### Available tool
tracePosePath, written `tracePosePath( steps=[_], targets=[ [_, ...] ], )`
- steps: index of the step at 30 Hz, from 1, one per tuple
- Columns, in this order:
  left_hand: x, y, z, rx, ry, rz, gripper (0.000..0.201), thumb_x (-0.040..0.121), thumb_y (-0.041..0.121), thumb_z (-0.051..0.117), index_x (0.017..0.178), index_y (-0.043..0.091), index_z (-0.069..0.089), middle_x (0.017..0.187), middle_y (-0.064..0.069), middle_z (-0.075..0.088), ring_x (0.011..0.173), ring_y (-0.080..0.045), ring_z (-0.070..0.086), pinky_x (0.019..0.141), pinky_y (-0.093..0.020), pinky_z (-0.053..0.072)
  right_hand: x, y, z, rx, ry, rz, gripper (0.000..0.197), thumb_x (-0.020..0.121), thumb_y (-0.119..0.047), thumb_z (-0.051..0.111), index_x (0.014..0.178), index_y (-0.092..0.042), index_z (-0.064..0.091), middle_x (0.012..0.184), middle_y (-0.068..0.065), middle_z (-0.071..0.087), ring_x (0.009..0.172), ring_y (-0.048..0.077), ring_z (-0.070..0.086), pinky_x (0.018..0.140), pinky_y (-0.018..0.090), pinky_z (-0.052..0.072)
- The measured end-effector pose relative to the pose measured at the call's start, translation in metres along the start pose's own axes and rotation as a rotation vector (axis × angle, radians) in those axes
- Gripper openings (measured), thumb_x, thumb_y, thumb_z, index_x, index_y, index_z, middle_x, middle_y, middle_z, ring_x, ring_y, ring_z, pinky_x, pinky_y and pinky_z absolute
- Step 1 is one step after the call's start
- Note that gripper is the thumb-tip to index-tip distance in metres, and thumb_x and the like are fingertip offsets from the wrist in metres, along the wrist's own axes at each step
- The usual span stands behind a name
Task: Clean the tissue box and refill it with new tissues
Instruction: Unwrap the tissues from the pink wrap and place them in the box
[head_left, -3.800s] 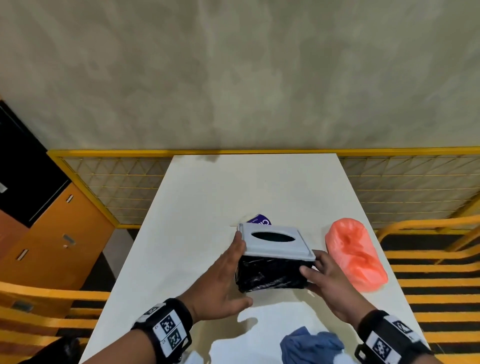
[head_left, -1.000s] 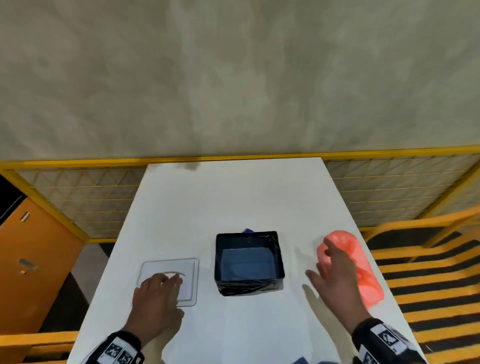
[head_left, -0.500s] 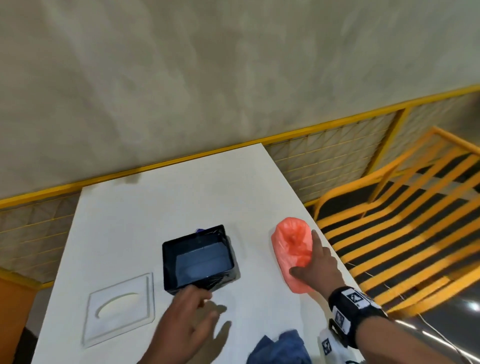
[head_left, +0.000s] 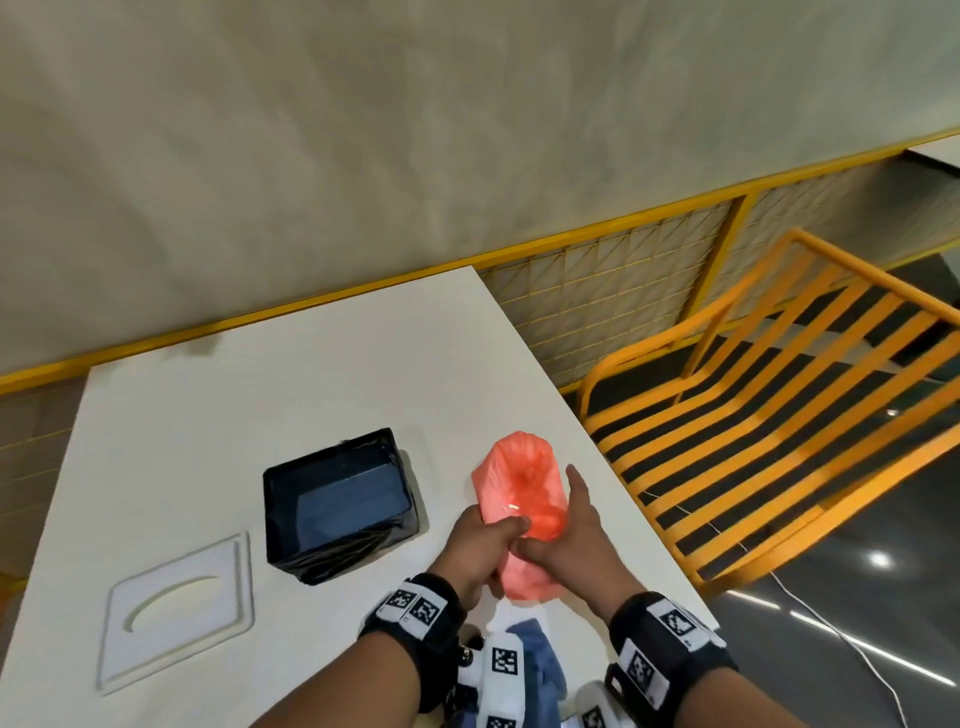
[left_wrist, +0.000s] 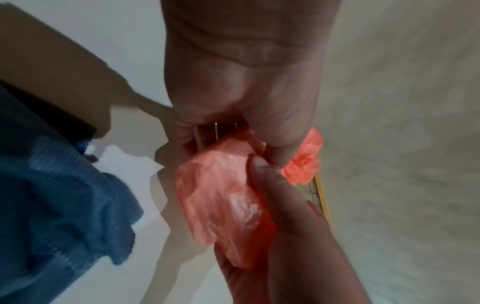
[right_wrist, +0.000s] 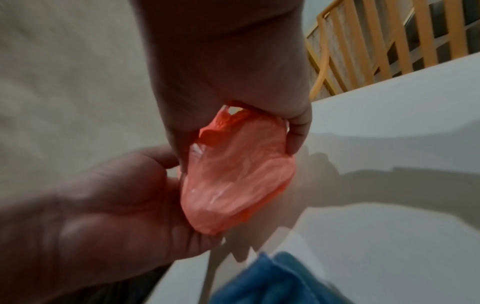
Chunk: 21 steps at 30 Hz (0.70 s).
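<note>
Both hands meet on the orange plastic pack (head_left: 519, 499) near the right edge of the white worktop (head_left: 291, 395). The left hand (head_left: 480, 545) pinches the pack's near part, thumb on top and fingers curled beneath, as the left wrist view shows. The right hand (head_left: 576, 540) cups the pack from its right side, thumb (right_wrist: 298, 131) curled over the wrapper's edge and fingers along its flank. Whether the pack rests on the worktop or is just lifted, I cannot tell. Left of the hands, the black tissue box (head_left: 337, 512) sits open-topped on the worktop, apart from the pack. Its white lid (head_left: 176, 634), with an oval slot, lies flat farther left, near the front edge. A blue cloth (head_left: 540, 660) lies bunched at the near edge between the wrists. An orange slatted chair (head_left: 779, 415) stands beside the worktop's right side.
</note>
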<state>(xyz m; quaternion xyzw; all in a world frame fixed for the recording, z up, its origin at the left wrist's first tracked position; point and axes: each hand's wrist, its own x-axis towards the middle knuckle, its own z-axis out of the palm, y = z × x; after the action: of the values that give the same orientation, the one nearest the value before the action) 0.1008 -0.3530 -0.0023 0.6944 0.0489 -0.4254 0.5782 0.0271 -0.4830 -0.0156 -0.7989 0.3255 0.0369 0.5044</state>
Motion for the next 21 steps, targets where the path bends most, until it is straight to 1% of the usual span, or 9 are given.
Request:
tracePosePath(
  steps=[3, 6, 7, 10, 13, 15, 17, 19, 21],
  targets=[
    [-0.002, 0.003, -0.003, -0.088, 0.010, -0.010, 0.023, 0.093, 0.016, 0.068, 0.116, 0.014, 0.069, 0.102, -0.017, 0.079, 0.100, -0.045, 0.074, 0.090, -0.068, 0.053, -0.007, -0.012, -0.012, 0.099, -0.031, -0.039, 0.104, 0.061, -0.056, 0.079, 0.143, -0.048, 0.015, 0.137, 0.001, 0.047, 0.118, 0.023, 0.055, 0.096, 0.045, 0.051],
    [-0.007, 0.009, -0.006, -0.158, -0.010, 0.001, 0.023, 0.097, 0.013, 0.066, 0.120, 0.014, 0.065, 0.104, -0.014, 0.080, 0.097, -0.039, 0.076, 0.074, -0.050, 0.061, -0.014, -0.022, -0.029, -0.235, 0.203, -0.242, 0.051, 0.085, -0.045, 0.064, 0.132, -0.037, 0.049, 0.140, -0.001, 0.046, 0.125, 0.023, 0.046, 0.101, 0.046, 0.044],
    [-0.007, 0.010, -0.007, -0.174, -0.009, 0.007, 0.023, 0.097, 0.012, 0.067, 0.120, 0.015, 0.064, 0.105, -0.014, 0.080, 0.098, -0.038, 0.076, 0.074, -0.048, 0.061, -0.017, -0.026, -0.033, -0.387, 0.269, -0.350, 0.039, 0.087, -0.040, 0.062, 0.125, -0.035, 0.057, 0.138, -0.001, 0.048, 0.125, 0.024, 0.045, 0.100, 0.046, 0.044],
    [-0.008, 0.009, -0.009, -0.172, -0.015, 0.050, 0.030, 0.094, 0.010, 0.069, 0.123, 0.013, 0.063, 0.109, -0.014, 0.079, 0.103, -0.036, 0.075, 0.089, -0.054, 0.061, -0.015, -0.034, -0.033, -0.696, 0.221, -0.544, 0.030, 0.085, -0.033, 0.059, 0.115, -0.034, 0.065, 0.123, -0.005, 0.059, 0.111, 0.024, 0.054, 0.087, 0.042, 0.049],
    [-0.007, 0.006, -0.011, -0.138, -0.004, 0.094, 0.045, 0.082, 0.017, 0.075, 0.124, 0.009, 0.063, 0.109, -0.016, 0.078, 0.102, -0.035, 0.076, 0.096, -0.054, 0.059, -0.011, -0.041, -0.031, -0.779, 0.188, -0.571, 0.028, 0.086, -0.035, 0.054, 0.112, -0.034, 0.065, 0.110, -0.008, 0.062, 0.098, 0.022, 0.057, 0.077, 0.039, 0.050],
    [-0.007, 0.005, -0.011, -0.111, 0.006, 0.117, 0.045, 0.079, 0.020, 0.074, 0.122, 0.010, 0.065, 0.107, -0.015, 0.079, 0.101, -0.034, 0.076, 0.098, -0.056, 0.057, -0.009, -0.043, -0.030, -0.827, 0.194, -0.575, 0.025, 0.089, -0.037, 0.051, 0.106, -0.032, 0.068, 0.104, -0.008, 0.063, 0.092, 0.020, 0.057, 0.072, 0.038, 0.049],
    [-0.006, 0.005, -0.012, -0.087, 0.000, 0.135, 0.047, 0.078, 0.024, 0.075, 0.123, 0.010, 0.065, 0.108, -0.013, 0.079, 0.101, -0.032, 0.076, 0.098, -0.056, 0.058, -0.008, -0.043, -0.029, -0.790, 0.194, -0.551, 0.022, 0.090, -0.036, 0.049, 0.099, -0.030, 0.069, 0.100, -0.008, 0.062, 0.089, 0.018, 0.057, 0.072, 0.038, 0.050],
    [-0.005, 0.006, -0.012, -0.075, -0.006, 0.149, 0.052, 0.076, 0.028, 0.077, 0.123, 0.010, 0.065, 0.109, -0.012, 0.079, 0.101, -0.031, 0.076, 0.096, -0.054, 0.059, -0.006, -0.044, -0.032, -0.589, 0.168, -0.494, 0.015, 0.089, -0.031, 0.056, 0.094, -0.027, 0.069, 0.098, -0.009, 0.062, 0.088, 0.015, 0.057, 0.076, 0.036, 0.051],
    [-0.005, 0.007, -0.013, -0.066, -0.024, 0.152, 0.048, 0.081, 0.024, 0.079, 0.124, 0.008, 0.065, 0.111, -0.013, 0.078, 0.102, -0.031, 0.076, 0.095, -0.051, 0.059, -0.005, -0.045, -0.036, -0.350, 0.107, -0.431, 0.006, 0.087, -0.022, 0.065, 0.089, -0.023, 0.070, 0.094, -0.008, 0.062, 0.087, 0.011, 0.058, 0.080, 0.032, 0.051]
  ],
)
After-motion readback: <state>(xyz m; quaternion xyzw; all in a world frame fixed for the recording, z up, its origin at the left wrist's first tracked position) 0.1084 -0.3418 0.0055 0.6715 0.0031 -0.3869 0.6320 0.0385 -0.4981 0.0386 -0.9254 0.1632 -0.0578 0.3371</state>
